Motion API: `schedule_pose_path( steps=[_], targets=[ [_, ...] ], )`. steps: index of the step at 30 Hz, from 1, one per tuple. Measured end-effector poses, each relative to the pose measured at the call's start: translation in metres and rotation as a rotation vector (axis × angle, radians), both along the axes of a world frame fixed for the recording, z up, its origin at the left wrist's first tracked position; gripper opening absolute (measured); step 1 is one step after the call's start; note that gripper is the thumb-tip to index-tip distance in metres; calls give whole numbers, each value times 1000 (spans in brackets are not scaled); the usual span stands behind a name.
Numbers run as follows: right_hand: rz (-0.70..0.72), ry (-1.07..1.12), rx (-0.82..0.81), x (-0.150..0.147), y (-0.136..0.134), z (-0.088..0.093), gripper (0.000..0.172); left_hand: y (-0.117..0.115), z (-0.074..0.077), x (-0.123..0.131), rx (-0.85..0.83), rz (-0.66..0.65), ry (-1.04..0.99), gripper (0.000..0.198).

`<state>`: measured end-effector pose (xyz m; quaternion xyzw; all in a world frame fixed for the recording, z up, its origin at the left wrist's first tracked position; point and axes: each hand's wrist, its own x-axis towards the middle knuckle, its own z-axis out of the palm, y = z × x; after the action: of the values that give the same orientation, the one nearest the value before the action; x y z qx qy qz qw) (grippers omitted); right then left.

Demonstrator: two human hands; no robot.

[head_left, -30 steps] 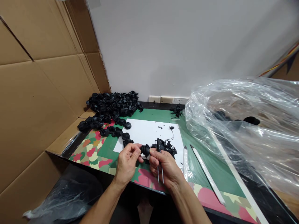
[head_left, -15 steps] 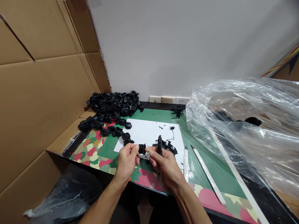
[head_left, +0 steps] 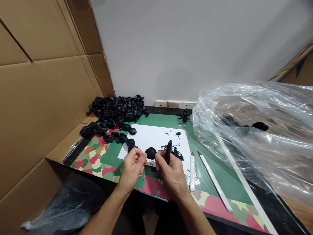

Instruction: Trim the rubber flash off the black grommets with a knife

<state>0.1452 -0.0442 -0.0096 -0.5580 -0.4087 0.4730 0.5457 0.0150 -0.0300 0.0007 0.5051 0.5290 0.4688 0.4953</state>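
Observation:
My left hand [head_left: 132, 166] is closed, thumb and fingers pinching the left edge of a small black rubber bellows [head_left: 151, 153]. Its round end is turned up towards me. Against the opposite edge of the bellows press the thumb and fingertip of my right hand [head_left: 172, 168]. The same hand also keeps hold of a slim black tool, apparently tweezers [head_left: 169, 150]; its dark end sticks up and the rest is mostly hidden in the palm. Beneath both hands lies a white sheet [head_left: 151, 135], with black rubber scraps [head_left: 177, 153] by my right hand.
A large heap of black ribbed parts [head_left: 117, 109] fills the back left, trailing onto the sheet. Two white pencil-like tools [head_left: 215, 181] lie at the right. Clear plastic bags [head_left: 244, 107] cover the right side. Cardboard [head_left: 56, 85] walls the left; more scraps [head_left: 184, 116] sit behind.
The bellows has turned from side-on, with its ribs showing, to show its round end. My right hand has come in to touch it, and the tweezers have tilted.

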Motion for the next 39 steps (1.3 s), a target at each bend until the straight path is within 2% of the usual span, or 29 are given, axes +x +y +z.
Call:
schedule_pose_path(
  steps=[3,6,9,13,19,24,27,39],
  targets=[
    [2,96,-9,-1,2,-2,27,-3,-8,-4,196,67,219,22],
    [9,123,7,-2,4,-1,27,-4,-9,-4,390,154,353,21],
    [19,132,20,-2,3,1,27,-4,-6,-1,490,134,431,16],
    [35,158,27,-2,3,-1,26,-2,-4,1,490,24,447,12],
    [68,179,27,-3,2,-5,26,1,-4,-1,525,30,457,15],
    [47,134,4,-4,3,-5,26,2,-3,1,667,114,645,16],
    [24,112,-15,-5,3,-7,27,2,-5,2,708,156,683,16],
    [17,207,-48,-9,1,-10,28,3,-9,-1,595,235,611,17]
  ],
)
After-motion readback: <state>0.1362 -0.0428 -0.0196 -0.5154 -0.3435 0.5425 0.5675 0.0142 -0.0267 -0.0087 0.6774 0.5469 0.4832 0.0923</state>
